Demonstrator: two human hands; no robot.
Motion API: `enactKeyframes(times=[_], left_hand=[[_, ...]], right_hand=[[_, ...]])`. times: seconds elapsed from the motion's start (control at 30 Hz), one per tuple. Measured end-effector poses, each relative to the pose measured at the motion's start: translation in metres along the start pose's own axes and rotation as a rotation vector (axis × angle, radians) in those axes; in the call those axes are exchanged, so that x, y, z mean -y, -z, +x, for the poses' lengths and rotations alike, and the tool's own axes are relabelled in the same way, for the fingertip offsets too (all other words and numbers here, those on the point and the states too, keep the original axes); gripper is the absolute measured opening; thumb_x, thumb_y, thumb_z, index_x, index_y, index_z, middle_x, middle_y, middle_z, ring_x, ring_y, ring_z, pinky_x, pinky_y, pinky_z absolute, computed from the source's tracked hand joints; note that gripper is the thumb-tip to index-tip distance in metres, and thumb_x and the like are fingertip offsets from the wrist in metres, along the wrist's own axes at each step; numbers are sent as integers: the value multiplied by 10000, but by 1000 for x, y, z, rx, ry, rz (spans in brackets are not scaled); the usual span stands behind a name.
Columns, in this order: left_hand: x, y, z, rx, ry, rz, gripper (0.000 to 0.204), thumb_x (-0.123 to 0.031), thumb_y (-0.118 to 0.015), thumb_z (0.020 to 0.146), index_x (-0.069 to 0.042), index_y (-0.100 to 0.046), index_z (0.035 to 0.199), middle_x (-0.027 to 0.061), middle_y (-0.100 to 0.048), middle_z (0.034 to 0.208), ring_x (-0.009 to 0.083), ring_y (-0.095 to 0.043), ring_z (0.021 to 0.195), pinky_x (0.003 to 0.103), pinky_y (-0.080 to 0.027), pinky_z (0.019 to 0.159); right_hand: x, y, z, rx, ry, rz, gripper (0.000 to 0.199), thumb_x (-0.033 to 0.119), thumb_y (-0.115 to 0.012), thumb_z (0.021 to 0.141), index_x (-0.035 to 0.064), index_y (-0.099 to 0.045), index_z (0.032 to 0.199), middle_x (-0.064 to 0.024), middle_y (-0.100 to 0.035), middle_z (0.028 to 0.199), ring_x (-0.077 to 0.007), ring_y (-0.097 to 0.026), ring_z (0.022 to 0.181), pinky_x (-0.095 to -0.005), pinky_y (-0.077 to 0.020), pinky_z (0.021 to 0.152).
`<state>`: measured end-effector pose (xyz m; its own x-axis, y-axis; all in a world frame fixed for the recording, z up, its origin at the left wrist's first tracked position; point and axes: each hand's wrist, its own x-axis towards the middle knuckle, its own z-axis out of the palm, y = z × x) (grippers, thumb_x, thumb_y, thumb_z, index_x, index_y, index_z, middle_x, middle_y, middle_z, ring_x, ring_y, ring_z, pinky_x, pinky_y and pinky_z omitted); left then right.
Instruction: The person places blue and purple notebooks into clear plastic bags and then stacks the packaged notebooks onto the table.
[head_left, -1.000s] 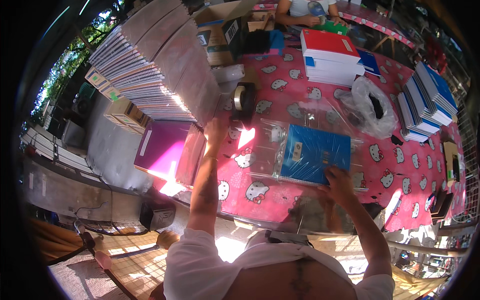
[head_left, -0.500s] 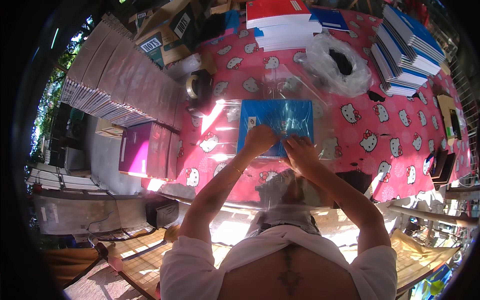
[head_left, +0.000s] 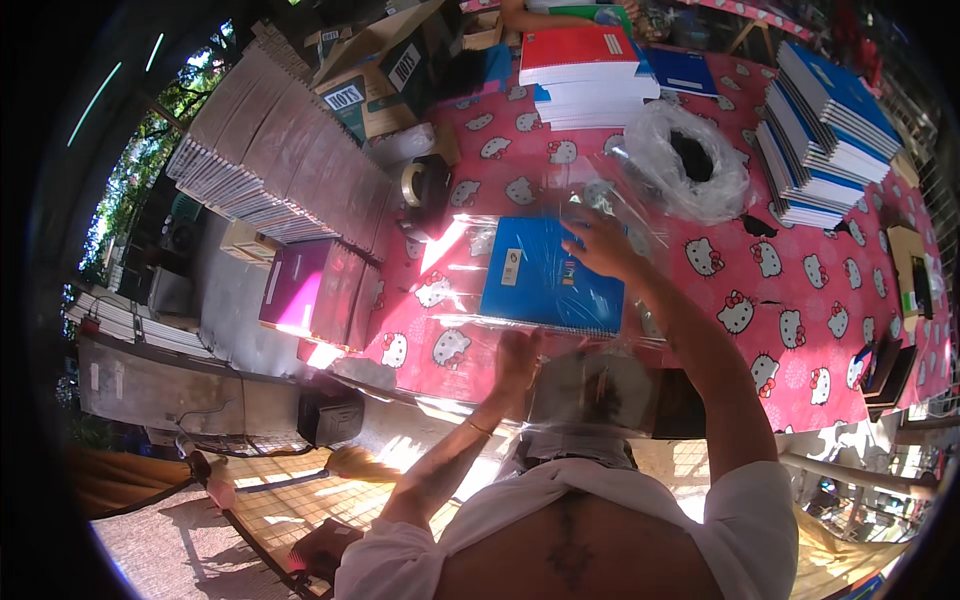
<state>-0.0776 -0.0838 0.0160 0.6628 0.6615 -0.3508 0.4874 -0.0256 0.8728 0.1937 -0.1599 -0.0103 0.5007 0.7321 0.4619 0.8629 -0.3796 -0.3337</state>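
Note:
A blue spiral notebook [head_left: 540, 280] with a white label lies on the pink patterned tablecloth, its spiral edge toward me. Clear plastic film [head_left: 465, 265] lies around and over it, with creases and glare. My right hand [head_left: 605, 245] rests at the notebook's far right corner, fingers stretched out over the film. Just in front of the spiral edge, my left hand [head_left: 518, 362] is closed, seemingly on the film's near edge; its fingertips are partly hidden.
Left stand long stacks of spiral notebooks [head_left: 285, 170], a tape dispenser [head_left: 420, 190] and a cardboard box [head_left: 375, 80]. Beyond lie a red-topped stack [head_left: 575, 60] and a bundle of clear plastic [head_left: 690, 170]. Blue notebooks [head_left: 825, 130] stand at right. Another person's arm [head_left: 545, 18] shows at the far edge.
My left hand has drawn back from the notebook's middle toward me, past its near edge. My right hand has slid away to the far right corner. The view has shifted slightly.

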Motion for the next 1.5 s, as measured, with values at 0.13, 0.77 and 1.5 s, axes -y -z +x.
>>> enactKeyframes(times=[0.13,0.77,1.5], left_hand=[[20,-29,12,138,199,-646,278,-308,-748,872,-106,-589,979,58,-636,947,184,-649,828,335,-506,682],[47,89,33,611,-294,-272,885,-355,-736,887,-5,-243,1533,163,-473,1433,264,-449,1313,376,-375,1086],[118,98,21,112,-485,-130,257,-124,-665,882,-11,-623,1109,90,-634,972,199,-614,861,327,-515,794]], right_hand=[[-20,7,39,481,-203,66,411,359,-628,912,102,-662,1231,-147,-680,1127,-381,-633,1027,-488,-483,863],[96,41,-190,290,-819,859,984,439,-697,892,21,-117,1569,-224,-280,1567,-303,-289,1449,-400,-275,1154],[158,19,-223,-290,-828,901,244,215,-631,930,43,-612,1103,-99,-668,916,-251,-673,832,-346,-541,732]])
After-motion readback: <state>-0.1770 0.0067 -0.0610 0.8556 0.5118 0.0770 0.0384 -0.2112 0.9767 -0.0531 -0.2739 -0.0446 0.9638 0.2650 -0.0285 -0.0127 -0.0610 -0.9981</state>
